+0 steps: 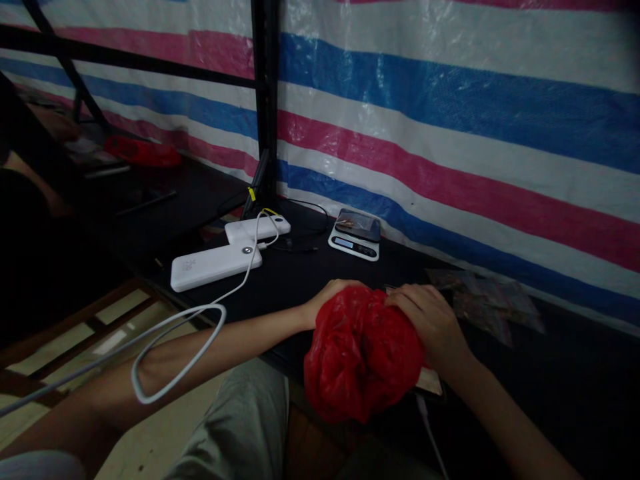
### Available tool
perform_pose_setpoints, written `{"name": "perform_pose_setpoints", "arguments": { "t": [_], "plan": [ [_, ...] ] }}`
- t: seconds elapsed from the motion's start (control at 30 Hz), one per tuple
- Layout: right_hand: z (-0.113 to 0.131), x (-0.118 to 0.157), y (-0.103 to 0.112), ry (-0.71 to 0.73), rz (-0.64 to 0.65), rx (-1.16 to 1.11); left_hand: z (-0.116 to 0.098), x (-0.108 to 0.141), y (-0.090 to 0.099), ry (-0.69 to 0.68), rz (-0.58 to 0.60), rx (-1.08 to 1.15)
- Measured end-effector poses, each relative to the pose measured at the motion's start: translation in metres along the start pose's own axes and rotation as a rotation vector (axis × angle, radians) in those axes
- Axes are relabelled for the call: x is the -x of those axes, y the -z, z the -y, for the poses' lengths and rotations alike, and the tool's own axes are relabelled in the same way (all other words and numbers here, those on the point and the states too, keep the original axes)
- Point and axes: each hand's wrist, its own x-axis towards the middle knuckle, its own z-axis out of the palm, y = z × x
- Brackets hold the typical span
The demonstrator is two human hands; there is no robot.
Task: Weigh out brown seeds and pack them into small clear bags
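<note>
A bunched-up red plastic bag [361, 353] sits at the front edge of the black table, between my two hands. My left hand [333, 298] is at its far left side, the fingers mostly hidden behind the bag. My right hand [430, 320] grips the bag's right side with bent fingers over its top. What the bag contains cannot be seen. Partly under the bag and my right hand lies a flat device with a lit screen [430, 381], a white cable running from its lower edge.
Beyond the bag stands a small digital scale [354, 235] bearing a little clear bag. Several clear zip bags [487, 300] lie at right. Two white power banks, one in front [215, 267], with a looping white cable [180, 393], are at left. A black post [267, 100] rises behind; another person's arm [35, 180] shows far left.
</note>
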Motion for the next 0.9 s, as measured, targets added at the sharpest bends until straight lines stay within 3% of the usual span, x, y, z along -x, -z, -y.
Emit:
{"name": "perform_pose_setpoints", "arguments": {
  "t": [0.17, 0.37, 0.5, 0.73, 0.9],
  "plan": [
    [0.002, -0.011, -0.001, 0.045, 0.069, 0.029, 0.001, 0.0, 0.001, 0.039, -0.019, 0.049],
    [0.004, -0.013, -0.003, -0.019, 0.095, -0.004, -0.001, 0.0, 0.002, 0.059, -0.037, 0.032],
    [0.008, -0.015, -0.004, -0.146, 0.092, 0.047, -0.002, 0.0, 0.002, 0.029, -0.023, 0.055],
    [0.001, -0.014, -0.003, -0.274, 0.113, -0.393, 0.007, -0.001, 0.001, 0.006, -0.045, 0.101],
    [0.0, -0.016, -0.004, -0.317, 0.145, -0.505, 0.013, -0.001, 0.0, 0.009, -0.042, 0.086]
  ]
}}
